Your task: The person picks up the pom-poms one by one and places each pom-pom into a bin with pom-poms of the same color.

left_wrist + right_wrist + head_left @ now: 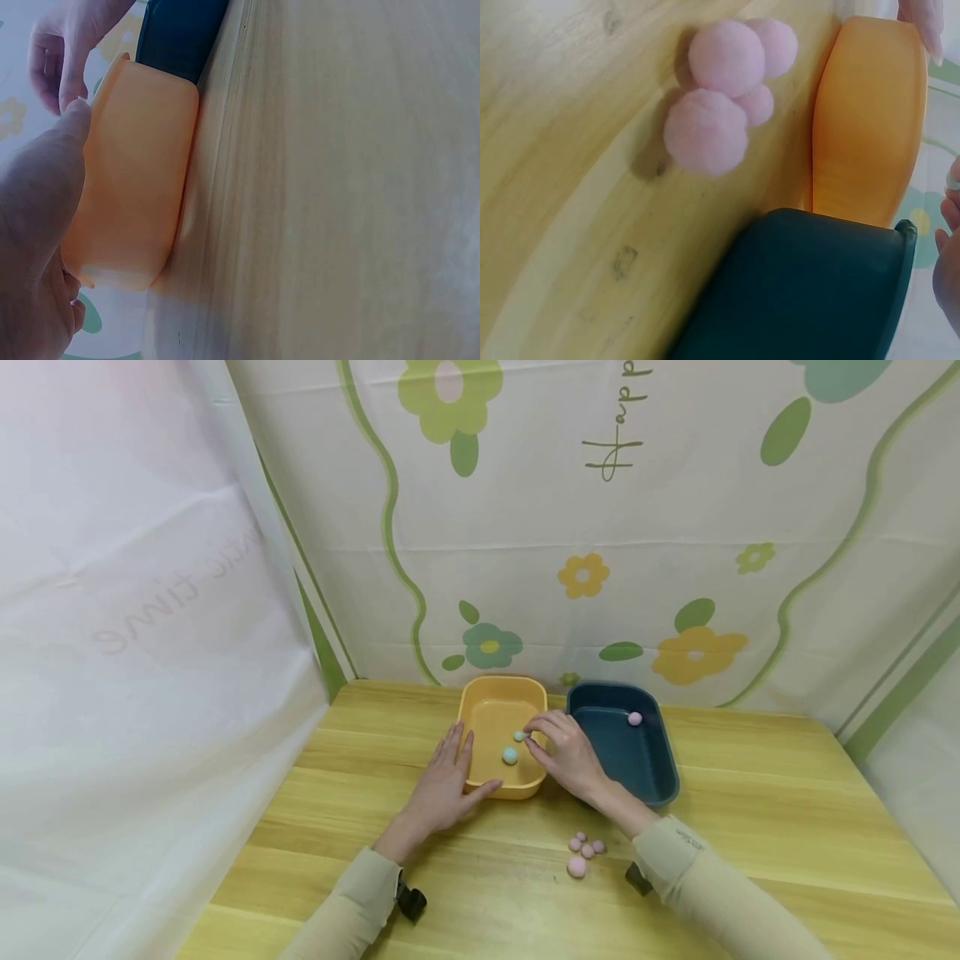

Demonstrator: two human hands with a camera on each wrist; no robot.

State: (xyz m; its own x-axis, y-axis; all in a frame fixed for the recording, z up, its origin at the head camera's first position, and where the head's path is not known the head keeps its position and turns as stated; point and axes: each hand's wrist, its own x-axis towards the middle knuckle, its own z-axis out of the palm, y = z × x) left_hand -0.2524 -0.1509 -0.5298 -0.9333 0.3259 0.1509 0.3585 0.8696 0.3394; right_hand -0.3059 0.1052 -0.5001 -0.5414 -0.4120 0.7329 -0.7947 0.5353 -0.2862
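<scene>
My left hand [441, 787] rests against the left side of a yellow tray [487, 714], its fingers extended and its thumb at the front rim. Above the tray's right side, my right hand [572, 758] pinches a small pale pompom [953, 181], mostly hidden by the fingertips. Just left of those fingertips is a small light-blue pompom [518, 737]; whether it touches them I cannot tell. A larger light-blue pompom [510, 756] lies in the yellow tray.
Right of the yellow tray stands a dark blue tray [611, 743] with a pink pompom [635, 719] inside. Several pink pompoms [705, 133] lie grouped on the wooden table [300, 852] in front of the trays. A flowered white cloth [525, 518] hangs behind.
</scene>
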